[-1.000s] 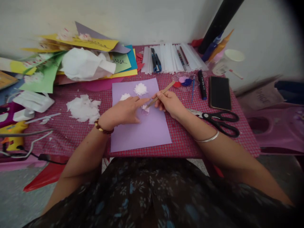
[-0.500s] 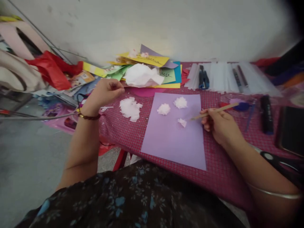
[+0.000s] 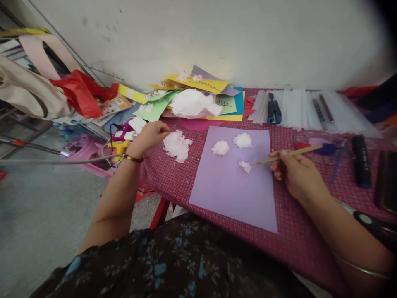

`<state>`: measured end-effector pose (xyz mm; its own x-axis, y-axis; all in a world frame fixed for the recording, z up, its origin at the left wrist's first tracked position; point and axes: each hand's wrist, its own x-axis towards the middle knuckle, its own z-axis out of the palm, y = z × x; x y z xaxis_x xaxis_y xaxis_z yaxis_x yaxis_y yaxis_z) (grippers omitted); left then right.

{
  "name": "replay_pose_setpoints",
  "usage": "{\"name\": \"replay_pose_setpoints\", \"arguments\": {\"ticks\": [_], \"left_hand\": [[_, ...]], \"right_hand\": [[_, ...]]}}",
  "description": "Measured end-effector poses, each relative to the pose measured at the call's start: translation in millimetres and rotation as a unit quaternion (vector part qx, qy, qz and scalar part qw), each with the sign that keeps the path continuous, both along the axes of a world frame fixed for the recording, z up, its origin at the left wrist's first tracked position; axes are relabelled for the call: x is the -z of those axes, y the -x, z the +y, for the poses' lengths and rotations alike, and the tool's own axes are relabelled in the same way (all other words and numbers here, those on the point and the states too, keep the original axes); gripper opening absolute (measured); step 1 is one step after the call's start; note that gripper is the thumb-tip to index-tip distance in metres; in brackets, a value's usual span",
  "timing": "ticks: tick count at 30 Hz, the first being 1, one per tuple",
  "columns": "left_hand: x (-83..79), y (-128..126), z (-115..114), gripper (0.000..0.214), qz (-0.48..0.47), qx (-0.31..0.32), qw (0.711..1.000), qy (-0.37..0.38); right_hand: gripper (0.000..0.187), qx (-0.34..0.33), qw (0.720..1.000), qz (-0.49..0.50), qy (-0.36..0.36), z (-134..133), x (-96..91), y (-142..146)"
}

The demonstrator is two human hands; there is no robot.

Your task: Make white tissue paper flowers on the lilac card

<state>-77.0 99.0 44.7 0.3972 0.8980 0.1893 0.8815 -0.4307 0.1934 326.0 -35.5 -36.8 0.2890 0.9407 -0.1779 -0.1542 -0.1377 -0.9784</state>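
R hand (image 3: 294, 173) gripping tan stick (image 3: 305, 150); L hand (image 3: 151, 135) part-curled nr white scraps (image 3: 178, 145), hold unclear.

View: single head-worn camera, looking from above | Facing: forward and down, near edge of the table (image 3: 167, 178) slanting toward lower right | Nearness: close, dark floral garment (image 3: 186, 260) filling bottom center, left forearm (image 3: 114, 203) from lower left, right forearm (image 3: 328, 215) from lower right | Span: wall (image 3: 248, 41) across top, purple sheet (image 3: 232, 194) right of center, floor (image 3: 40, 231) lower left

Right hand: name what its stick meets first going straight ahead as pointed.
The stick in the right hand would probably meet the small white paper piece on the purple sheet; height is unclear, so it might pass above.
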Motion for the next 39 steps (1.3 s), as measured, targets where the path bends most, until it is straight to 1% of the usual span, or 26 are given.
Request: {"name": "replay_pose_setpoints", "arguments": {"ticks": [2,4,5,7,9,10,12,15,18,20,21,22,23,25,26,27,28,30,32,35,37,39], "left_hand": [[1.1,7.1,3.0,0.02,0.02,-0.019,1.0,-0.015],[3.6,15.1,1.4,0.019,0.053,-0.025,0.998,-0.006],[5.8,18.6,-1.1,0.021,0.072,-0.018,0.997,0.004],[11.7,23.1,-8.0,0.03,0.108,0.01,0.994,0.011],[19.1,23.8,-13.9,0.04,0.128,0.023,0.991,-0.009],[22.7,23.1,-15.5,0.041,0.127,0.017,0.991,-0.026],[28.4,20.6,-15.2,0.031,0.093,-0.014,0.994,-0.061],[30.4,18.4,-9.6,0.01,0.016,-0.061,0.995,-0.077],[24.1,18.9,-9.1,0.007,-0.018,-0.085,0.994,-0.06],[16.2,16.1,-16.3,0.007,-0.035,-0.095,0.994,-0.047],[11.3,12.2,-22.2,0.008,-0.06,-0.098,0.993,-0.038],[6.0,6.2,-29.2,0.008,-0.088,-0.097,0.991,-0.029],[0.2,-2.0,-36.6,0.007,-0.152,-0.098,0.984,-0.012],[-11.9,-24.1,-50.9,0.01,-0.272,-0.062,0.96,0.009],[-17.6,-37.6,-56.7,0.013,-0.31,-0.054,0.949,0.0],[-22.6,-52.3,-61.0,0.013,-0.329,-0.038,0.943,0.02],[-26.4,-68.0,-63.8,0.013,-0.347,-0.015,0.935,0.068],[-29.6,-101.0,-64.2,0.014,-0.361,0.026,0.924,0.121],[-25.8,-133.2,-58.2,0.015,-0.353,0.083,0.919,0.156],[-9.2,-172.2,-43.8,0.012,-0.344,0.141,0.905,0.207],[5.7,-188.6,-35.8,0.009,-0.357,0.156,0.891,0.235],[20.9,-197.1,-30.8,0.005,-0.386,0.156,0.874,0.252]], "right_hand": [[0.02,-0.001,1.0,0.001,0.0,0.0,0.0,0.1],[0.021,-0.002,1.0,0.0,-0.001,0.0,-0.6,0.7],[0.021,-0.003,1.0,0.0,-0.001,0.0,-1.1,1.1],[0.02,-0.003,1.0,-0.003,0.0,0.0,-2.4,2.1],[0.021,-0.001,1.0,-0.004,-0.001,-0.2,-4.0,3.0],[0.02,0.0,1.0,-0.003,-0.001,-0.4,-4.8,3.4],[0.019,0.006,1.0,0.003,0.001,-0.7,-6.2,4.0],[0.019,0.007,1.0,0.011,0.003,-0.7,-5.9,3.8],[0.019,0.005,1.0,0.014,-0.004,1.2,-1.9,2.0],[0.021,0.016,1.0,0.018,-0.01,2.8,0.3,0.4],[0.023,0.022,0.999,0.021,-0.019,3.1,0.3,-0.3],[0.025,0.026,0.999,0.023,-0.033,2.9,-0.6,-0.8],[0.025,0.028,0.998,0.025,-0.055,2.1,-2.4,-1.0],[0.026,0.011,0.994,0.002,-0.109,-0.8,-7.8,-0.3],[0.027,-0.001,0.991,-0.022,-0.132,-2.6,-10.7,0.8],[0.028,-0.02,0.988,-0.045,-0.149,-4.8,-13.3,2.4],[0.03,-0.045,0.985,-0.068,-0.155,-7.1,-15.4,4.5],[0.033,-0.084,0.977,-0.118,-0.154,-12.2,-18.0,9.0],[0.034,-0.115,0.965,-0.174,-0.16,-16.6,-18.4,12.3],[0.029,-0.116,0.943,-0.254,-0.18,-19.1,-15.7,12.0],[0.024,-0.103,0.932,-0.295,-0.185,-17.9,-12.7,9.0],[0.019,-0.116,0.907,-0.355,-0.192,-15.8,-9.6,5.9]]}}
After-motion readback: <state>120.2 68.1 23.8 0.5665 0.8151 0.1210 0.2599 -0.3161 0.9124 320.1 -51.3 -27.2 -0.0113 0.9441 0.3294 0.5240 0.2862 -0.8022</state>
